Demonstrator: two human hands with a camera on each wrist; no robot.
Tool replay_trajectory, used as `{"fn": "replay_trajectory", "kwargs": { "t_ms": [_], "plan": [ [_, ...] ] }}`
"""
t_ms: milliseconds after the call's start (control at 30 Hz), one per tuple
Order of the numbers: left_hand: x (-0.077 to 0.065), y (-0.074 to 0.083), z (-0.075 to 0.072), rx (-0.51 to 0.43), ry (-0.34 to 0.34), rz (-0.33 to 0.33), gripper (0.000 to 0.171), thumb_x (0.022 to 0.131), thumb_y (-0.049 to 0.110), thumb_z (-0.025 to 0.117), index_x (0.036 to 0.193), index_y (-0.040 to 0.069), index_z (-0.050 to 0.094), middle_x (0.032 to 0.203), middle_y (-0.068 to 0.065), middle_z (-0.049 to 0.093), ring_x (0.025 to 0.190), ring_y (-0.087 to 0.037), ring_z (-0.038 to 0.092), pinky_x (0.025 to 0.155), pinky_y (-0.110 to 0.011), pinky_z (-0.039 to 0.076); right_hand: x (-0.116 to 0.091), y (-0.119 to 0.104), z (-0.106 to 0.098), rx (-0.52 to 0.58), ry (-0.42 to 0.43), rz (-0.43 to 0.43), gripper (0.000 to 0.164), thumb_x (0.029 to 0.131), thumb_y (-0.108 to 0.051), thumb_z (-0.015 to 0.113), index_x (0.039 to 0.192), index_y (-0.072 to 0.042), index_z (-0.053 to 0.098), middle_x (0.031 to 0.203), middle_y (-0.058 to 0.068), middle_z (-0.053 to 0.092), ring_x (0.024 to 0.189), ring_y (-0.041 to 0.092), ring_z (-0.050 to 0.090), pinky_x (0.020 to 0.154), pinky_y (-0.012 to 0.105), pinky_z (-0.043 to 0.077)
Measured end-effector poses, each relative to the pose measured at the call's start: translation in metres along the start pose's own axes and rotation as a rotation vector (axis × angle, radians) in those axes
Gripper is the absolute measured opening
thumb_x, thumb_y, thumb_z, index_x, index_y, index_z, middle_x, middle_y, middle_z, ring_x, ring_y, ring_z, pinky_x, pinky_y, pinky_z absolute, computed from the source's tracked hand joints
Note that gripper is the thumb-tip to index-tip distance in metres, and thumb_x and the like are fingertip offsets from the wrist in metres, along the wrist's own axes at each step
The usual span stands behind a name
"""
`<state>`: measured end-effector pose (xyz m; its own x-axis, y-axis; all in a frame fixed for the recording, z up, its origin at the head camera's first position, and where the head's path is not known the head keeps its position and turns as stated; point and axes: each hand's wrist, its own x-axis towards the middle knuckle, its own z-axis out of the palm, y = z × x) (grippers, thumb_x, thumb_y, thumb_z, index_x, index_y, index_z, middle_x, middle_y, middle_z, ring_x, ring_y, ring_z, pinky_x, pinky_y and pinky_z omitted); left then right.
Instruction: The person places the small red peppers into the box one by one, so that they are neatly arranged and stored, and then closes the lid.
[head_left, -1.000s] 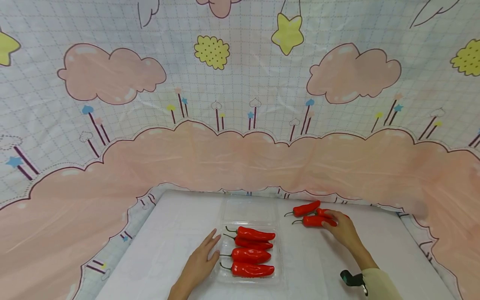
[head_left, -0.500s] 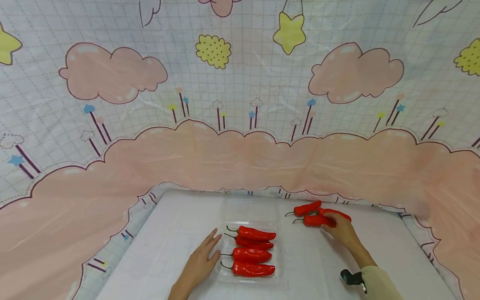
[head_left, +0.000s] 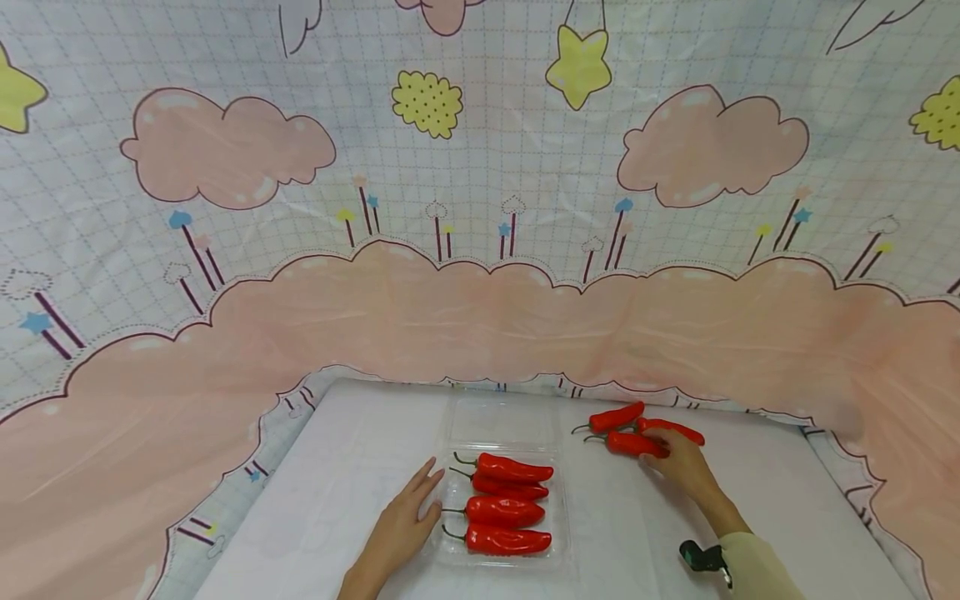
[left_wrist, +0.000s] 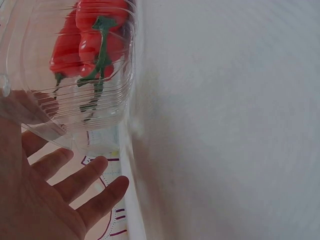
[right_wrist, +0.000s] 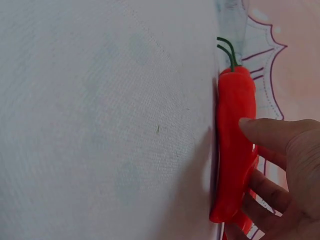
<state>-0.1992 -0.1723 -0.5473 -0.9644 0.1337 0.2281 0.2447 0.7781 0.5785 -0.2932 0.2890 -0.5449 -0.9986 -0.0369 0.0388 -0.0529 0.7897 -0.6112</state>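
Right hand (head_left: pixel 681 461): thumb and fingers pinch a red pepper (head_left: pixel 628 443), nearest of three on white table (head_left: pixel 322 467), far right. Left hand (head_left: pixel 405 523): fingers spread apart at left edge of clear box (head_left: pixel 498 564), near centre, four peppers (head_left: pixel 504 512) inside.

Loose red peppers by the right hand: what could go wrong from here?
The right hand pinches the front loose pepper close to the other two, so lifting it could nudge them. The four peppers in the clear box lie side by side; a fifth might shift them. The left hand, fingers extended, may not hold the box steady if bumped.
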Motion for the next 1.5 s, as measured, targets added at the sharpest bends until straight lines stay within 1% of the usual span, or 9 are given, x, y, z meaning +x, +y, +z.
{"fn": "replay_trajectory", "kwargs": {
  "t_ms": [167,267,467,633,667,800,1167,1333,1500],
  "plan": [
    [0.0,0.0,0.0,0.001,-0.003,-0.005,0.048,0.093,0.018,0.063,0.14,0.013,0.055,0.155,-0.004,0.043,0.133,-0.033,0.053,0.104,-0.056,0.046,-0.001,-0.002,0.001,0.008,-0.032,0.026,0.054,0.086,-0.023,0.075,0.134,-0.006,0.058,0.139,0.026,0.052,0.126,0.047,0.046,0.101,0.065,0.043],
    [0.0,0.001,-0.001,-0.001,-0.005,-0.008,0.048,0.093,0.018,0.063,0.14,0.013,0.055,0.155,-0.004,0.043,0.133,-0.033,0.052,0.104,-0.056,0.046,-0.001,-0.002,0.002,0.005,-0.039,0.024,0.055,0.087,-0.026,0.074,0.135,-0.007,0.057,0.14,0.026,0.052,0.126,0.047,0.045,0.102,0.067,0.042],
    [0.0,0.001,-0.001,0.002,-0.007,-0.004,0.048,0.093,0.017,0.063,0.14,0.012,0.055,0.155,-0.004,0.043,0.132,-0.034,0.053,0.103,-0.057,0.046,-0.003,-0.002,0.007,0.001,-0.031,0.006,0.054,0.087,-0.026,0.074,0.134,-0.006,0.056,0.136,0.024,0.055,0.122,0.043,0.049,0.1,0.066,0.043],
    [0.0,0.0,0.001,0.005,0.0,-0.002,0.048,0.093,0.017,0.064,0.14,0.012,0.056,0.155,-0.004,0.043,0.133,-0.033,0.053,0.104,-0.056,0.046,-0.005,-0.004,0.009,-0.002,-0.02,0.021,0.055,0.085,-0.025,0.076,0.133,-0.005,0.056,0.135,0.024,0.056,0.121,0.042,0.05,0.101,0.063,0.044],
    [0.0,0.0,0.001,0.002,-0.002,-0.012,0.048,0.093,0.018,0.063,0.14,0.013,0.055,0.155,-0.003,0.043,0.133,-0.032,0.052,0.104,-0.056,0.046,-0.006,-0.005,0.009,-0.003,-0.018,0.023,0.056,0.085,-0.025,0.076,0.133,-0.004,0.056,0.134,0.024,0.057,0.121,0.042,0.05,0.1,0.063,0.044],
    [0.001,-0.001,0.001,0.006,-0.003,-0.012,0.048,0.093,0.018,0.063,0.14,0.013,0.055,0.156,-0.004,0.043,0.133,-0.033,0.053,0.104,-0.056,0.046,-0.008,-0.006,0.01,0.014,-0.018,0.045,0.054,0.085,-0.024,0.076,0.132,-0.004,0.057,0.133,0.022,0.057,0.12,0.041,0.051,0.101,0.062,0.045],
    [0.0,-0.002,0.002,-0.006,-0.002,-0.008,0.048,0.093,0.018,0.063,0.14,0.013,0.055,0.156,-0.004,0.042,0.133,-0.033,0.052,0.104,-0.056,0.046,-0.014,-0.002,0.01,0.019,-0.006,0.048,0.054,0.085,-0.024,0.077,0.13,-0.004,0.057,0.13,0.022,0.06,0.117,0.039,0.054,0.1,0.06,0.046],
    [0.0,-0.002,0.001,-0.011,-0.001,-0.007,0.048,0.093,0.018,0.063,0.14,0.013,0.055,0.156,-0.004,0.042,0.133,-0.034,0.052,0.104,-0.057,0.046,-0.019,-0.006,0.009,0.032,0.008,0.052,0.054,0.085,-0.024,0.077,0.13,-0.005,0.057,0.13,0.021,0.06,0.114,0.038,0.054,0.099,0.057,0.049],
    [-0.001,0.0,0.001,-0.008,0.004,-0.007,0.048,0.093,0.018,0.063,0.14,0.013,0.055,0.156,-0.004,0.042,0.133,-0.034,0.052,0.104,-0.056,0.046,-0.025,-0.013,0.007,0.061,0.02,0.036,0.053,0.086,-0.024,0.076,0.131,-0.005,0.056,0.13,0.021,0.059,0.115,0.036,0.053,0.099,0.057,0.049]
  ]
}}
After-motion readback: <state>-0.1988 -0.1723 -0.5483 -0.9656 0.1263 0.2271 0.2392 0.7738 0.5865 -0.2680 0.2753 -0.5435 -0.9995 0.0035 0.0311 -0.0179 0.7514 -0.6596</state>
